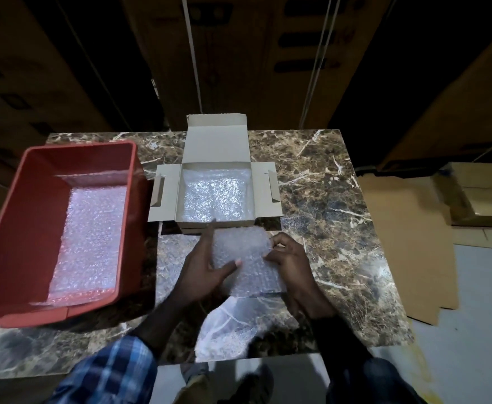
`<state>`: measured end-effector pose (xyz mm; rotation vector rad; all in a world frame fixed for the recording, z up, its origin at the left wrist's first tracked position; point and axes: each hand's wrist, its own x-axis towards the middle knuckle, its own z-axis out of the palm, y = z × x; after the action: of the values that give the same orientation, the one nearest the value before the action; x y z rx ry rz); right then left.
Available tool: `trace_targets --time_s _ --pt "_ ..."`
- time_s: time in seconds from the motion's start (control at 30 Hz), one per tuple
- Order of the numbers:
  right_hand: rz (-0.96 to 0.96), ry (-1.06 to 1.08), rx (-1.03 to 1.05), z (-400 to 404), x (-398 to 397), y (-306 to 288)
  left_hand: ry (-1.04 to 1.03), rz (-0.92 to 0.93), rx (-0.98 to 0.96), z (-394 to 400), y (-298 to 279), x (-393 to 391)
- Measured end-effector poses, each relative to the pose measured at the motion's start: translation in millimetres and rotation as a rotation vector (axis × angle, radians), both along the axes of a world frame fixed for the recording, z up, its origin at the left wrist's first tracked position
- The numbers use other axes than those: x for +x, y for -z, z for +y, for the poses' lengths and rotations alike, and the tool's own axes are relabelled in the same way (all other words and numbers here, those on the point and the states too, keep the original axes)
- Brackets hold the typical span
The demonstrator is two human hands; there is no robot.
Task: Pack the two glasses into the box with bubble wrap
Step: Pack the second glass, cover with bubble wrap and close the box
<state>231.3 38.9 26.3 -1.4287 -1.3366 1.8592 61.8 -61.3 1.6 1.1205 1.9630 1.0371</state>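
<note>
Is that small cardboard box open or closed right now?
Open: the cardboard box has its lid standing up behind and side flaps spread, with bubble wrap lining the inside.

Both hands work a bubble-wrapped bundle (pixel 243 252) on the marble table (pixel 326 185): the left hand (pixel 207 265) lies flat against it, the right hand (pixel 287 258) pinches its edge. Beyond it sits the open box (pixel 217 196), lined with bubble wrap; a red bin (pixel 29 205) stands left.
</note>
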Motion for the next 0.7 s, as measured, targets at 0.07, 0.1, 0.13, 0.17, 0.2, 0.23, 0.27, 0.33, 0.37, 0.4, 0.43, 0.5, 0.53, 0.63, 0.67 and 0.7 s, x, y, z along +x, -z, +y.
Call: trace_targets --time_s 0.07,0.1,0.13,0.17,0.2,0.23,0.27,0.33,0.37,0.4,0.43,0.5,0.53,0.63,0.67,0.7 --pt "0.082 -0.013 0.000 6.6 -10.1 -20.2 -0.127 -0.172 0.034 7.0 -10.3 -10.5" --pt "0.108 -0.021 0.024 11.2 -15.8 -29.1 -0.170 -0.243 0.070 10.5 -15.1 -16.9" --pt "0.124 -0.024 0.055 17.0 -21.9 -36.2 -0.203 -0.311 0.097 13.4 -18.0 -25.3" --pt "0.135 -0.018 0.077 23.2 -28.4 -42.5 -0.225 -0.368 0.114 16.2 -23.6 -32.5" --pt "0.141 -0.006 0.094 30.0 -35.0 -47.9 -0.244 -0.413 0.126 19.1 -29.9 -39.8" --pt "0.140 0.007 0.113 36.9 -42.0 -51.2 -0.257 -0.443 0.150 22.9 -37.0 -45.7" --pt "0.127 0.016 0.136 43.0 -49.5 -54.5 -0.284 -0.446 0.178 28.1 -43.4 -52.2" --pt "0.081 0.023 0.188 52.3 -66.9 -61.2 -0.351 -0.399 0.224 41.1 -53.6 -66.2" --pt "0.054 0.031 0.218 56.5 -76.1 -62.5 -0.369 -0.358 0.228 48.3 -57.1 -73.7" --pt "0.029 0.041 0.246 60.8 -85.7 -62.9 -0.377 -0.299 0.227 56.1 -59.7 -81.0" --pt "0.011 0.052 0.269 65.0 -95.1 -62.0 -0.382 -0.216 0.222 64.0 -60.2 -88.8" --pt "-0.025 0.069 0.324 74.0 -111.9 -54.4 -0.350 -0.053 0.192 77.0 -57.7 -102.9" --pt "-0.069 0.073 0.364 77.9 -118.6 -48.9 -0.323 0.008 0.161 81.8 -54.5 -108.3" --pt "-0.296 -0.007 0.500 81.8 -130.4 -33.2 -0.213 0.148 0.065 89.2 -42.4 -116.5" --pt "-0.378 -0.067 0.565 79.8 -131.9 -28.7 -0.167 0.195 0.043 90.3 -38.9 -117.5" --pt "-0.452 -0.136 0.644 76.4 -132.6 -24.6 -0.118 0.235 0.028 91.0 -36.6 -117.8"
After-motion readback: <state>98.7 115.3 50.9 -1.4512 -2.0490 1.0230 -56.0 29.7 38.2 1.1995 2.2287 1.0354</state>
